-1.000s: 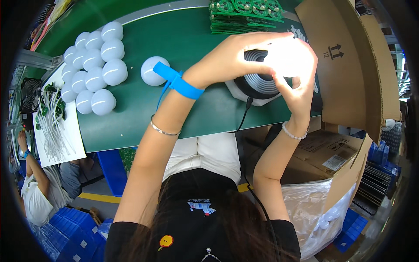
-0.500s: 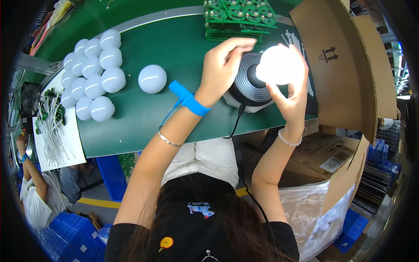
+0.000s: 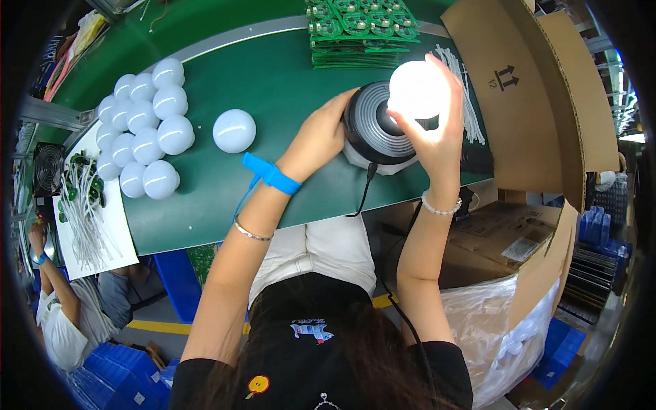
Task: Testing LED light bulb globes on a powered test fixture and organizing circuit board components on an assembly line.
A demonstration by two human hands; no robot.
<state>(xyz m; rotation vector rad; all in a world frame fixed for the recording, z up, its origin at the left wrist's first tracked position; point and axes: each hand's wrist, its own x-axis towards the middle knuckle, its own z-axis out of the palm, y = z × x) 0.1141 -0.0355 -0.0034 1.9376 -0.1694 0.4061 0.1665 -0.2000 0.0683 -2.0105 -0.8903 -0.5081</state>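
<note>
My right hand is closed around a brightly lit round light bulb, its thumb on the near side and fingers on the far right side. The bulb is tilted over a black and silver round device with a ribbed top; its glare hides where its base meets the device. My left hand is wrapped against the device's left side, with its fingertips partly hidden. A blue wrist strap is around my left wrist. One unlit white bulb lies to the left of that hand.
Several white bulbs are grouped at the table's left. Green circuit boards are stacked at the back, near white wires. An open cardboard box borders the right side. A black cable runs from the device. Another person sits far left.
My left hand has come down from above the device's left edge onto its side. The lit bulb and my right hand have shifted slightly up and left in the picture.
</note>
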